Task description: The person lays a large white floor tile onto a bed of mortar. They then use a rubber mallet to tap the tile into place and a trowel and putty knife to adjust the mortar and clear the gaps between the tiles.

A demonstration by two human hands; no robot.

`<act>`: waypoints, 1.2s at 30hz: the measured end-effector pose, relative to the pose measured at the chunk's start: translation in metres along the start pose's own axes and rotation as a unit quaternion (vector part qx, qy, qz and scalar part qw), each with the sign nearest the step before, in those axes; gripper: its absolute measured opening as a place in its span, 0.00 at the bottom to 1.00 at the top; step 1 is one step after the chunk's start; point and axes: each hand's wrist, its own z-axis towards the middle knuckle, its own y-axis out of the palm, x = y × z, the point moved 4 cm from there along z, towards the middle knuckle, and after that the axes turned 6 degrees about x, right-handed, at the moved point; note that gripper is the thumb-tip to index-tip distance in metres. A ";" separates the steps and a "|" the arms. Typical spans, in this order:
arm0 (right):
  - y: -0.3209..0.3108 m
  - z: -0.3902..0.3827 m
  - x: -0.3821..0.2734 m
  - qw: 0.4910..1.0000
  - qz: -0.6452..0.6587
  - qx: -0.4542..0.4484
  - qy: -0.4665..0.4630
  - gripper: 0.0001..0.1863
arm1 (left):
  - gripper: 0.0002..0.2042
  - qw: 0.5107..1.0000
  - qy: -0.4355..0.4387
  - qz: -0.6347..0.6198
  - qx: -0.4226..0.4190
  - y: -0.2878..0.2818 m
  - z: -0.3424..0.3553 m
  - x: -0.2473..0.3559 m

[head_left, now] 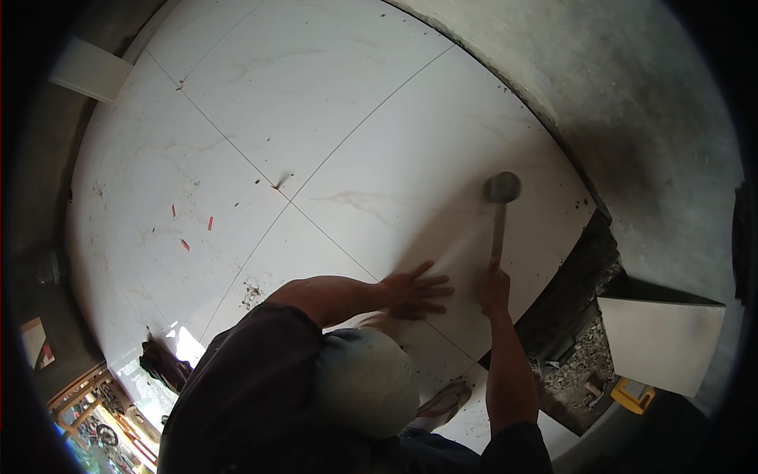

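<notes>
My right hand (495,291) is wrapped round the lower end of a mallet (499,229). Its dark, rounded head is over a large white floor tile (466,134) with faint veining; I cannot tell whether it touches the surface. Beside it, to the left, my left hand (414,291) lies with fingers spread near the joint between two tiles. It holds nothing. Thin dark joints cross to the upper left of that hand, with a small reddish piece (276,187) standing by the crossing.
Along the right runs a grey wall (655,150). A gap in the tiling (580,347) shows rubble; a cut tile piece (663,340) and a yellow object (632,395) are beside it. Several small red pieces (210,223) and crumbs lie left. A dark crumpled item (163,365) rests lower left.
</notes>
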 end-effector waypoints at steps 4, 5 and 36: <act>-0.009 -0.004 -0.035 0.998 0.018 0.052 -0.040 0.39 | 0.28 1.000 0.000 0.007 0.013 0.002 -0.001 0.002; -0.013 -0.009 -0.027 0.998 0.010 0.057 -0.031 0.39 | 0.28 1.000 0.010 -0.001 0.015 0.000 0.003 0.009; -0.019 0.008 -0.009 0.991 0.029 0.026 0.128 0.33 | 0.37 0.775 -0.579 0.142 0.213 -0.159 0.099 -0.371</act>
